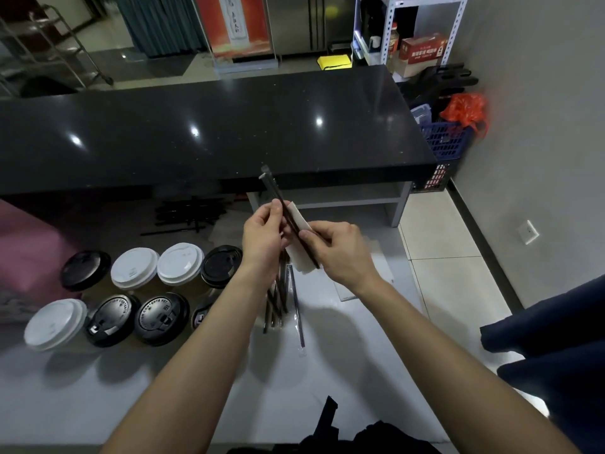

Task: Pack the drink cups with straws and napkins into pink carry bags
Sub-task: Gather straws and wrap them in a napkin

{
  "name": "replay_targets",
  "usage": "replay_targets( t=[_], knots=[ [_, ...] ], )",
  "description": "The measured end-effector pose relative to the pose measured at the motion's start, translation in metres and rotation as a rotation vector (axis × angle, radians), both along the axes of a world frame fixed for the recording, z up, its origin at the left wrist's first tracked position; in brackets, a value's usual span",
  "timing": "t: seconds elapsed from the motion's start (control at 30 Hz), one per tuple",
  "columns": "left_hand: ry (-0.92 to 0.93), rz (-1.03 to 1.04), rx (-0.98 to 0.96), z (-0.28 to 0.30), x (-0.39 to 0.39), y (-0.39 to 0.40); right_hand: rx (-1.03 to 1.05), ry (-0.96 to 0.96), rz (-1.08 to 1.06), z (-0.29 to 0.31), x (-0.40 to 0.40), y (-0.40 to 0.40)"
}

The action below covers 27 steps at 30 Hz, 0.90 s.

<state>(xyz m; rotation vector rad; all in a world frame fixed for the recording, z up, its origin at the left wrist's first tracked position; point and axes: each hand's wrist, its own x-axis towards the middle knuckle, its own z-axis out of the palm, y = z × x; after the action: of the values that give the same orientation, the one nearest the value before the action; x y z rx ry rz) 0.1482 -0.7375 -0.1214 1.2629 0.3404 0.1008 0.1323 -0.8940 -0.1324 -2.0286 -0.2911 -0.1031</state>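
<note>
My left hand (263,234) and my right hand (337,249) meet above the white worktop, both pinching one wrapped dark straw (278,196) that slants up toward the black counter. A folded white napkin (302,239) lies behind the straw, held against it by my right hand. Below my hands lie several more wrapped straws (281,296) on the worktop. Several lidded drink cups (137,294), with white and black lids, stand in two rows at the left. A pink carry bag (24,250) shows at the far left edge.
A raised black counter (212,132) runs across the back. Another heap of dark straws (190,214) lies under its overhang. Flat napkins (379,257) lie right of my hands. The worktop ends at the right, with tiled floor and a blue crate (448,142) beyond.
</note>
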Motion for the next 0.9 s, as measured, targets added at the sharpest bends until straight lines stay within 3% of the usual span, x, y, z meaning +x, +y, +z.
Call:
replay_targets(
  t=[0.1, 0.3, 0.43, 0.6, 0.7, 0.9],
  knots=[
    [-0.012, -0.018, 0.106, 0.012, -0.008, 0.010, 0.022, -0.016, 0.011, 0.010, -0.002, 0.010],
    [-0.120, -0.058, 0.266, 0.057, -0.021, 0.071, -0.149, -0.151, -0.018, 0.051, 0.005, 0.036],
    [-0.251, -0.056, 0.647, 0.093, -0.035, 0.157, -0.232, -0.359, 0.052, 0.096, 0.011, 0.072],
    [-0.259, -0.121, 1.169, 0.116, -0.061, 0.295, -0.403, -0.538, 0.121, 0.126, 0.015, 0.156],
    [-0.270, -0.071, 1.248, 0.125, -0.081, 0.378, -0.438, -0.627, 0.121, 0.135, 0.009, 0.225],
    [-0.213, -0.042, 1.229, 0.140, -0.126, 0.539, -0.373, -0.684, 0.111, 0.156, -0.015, 0.370]
  ],
)
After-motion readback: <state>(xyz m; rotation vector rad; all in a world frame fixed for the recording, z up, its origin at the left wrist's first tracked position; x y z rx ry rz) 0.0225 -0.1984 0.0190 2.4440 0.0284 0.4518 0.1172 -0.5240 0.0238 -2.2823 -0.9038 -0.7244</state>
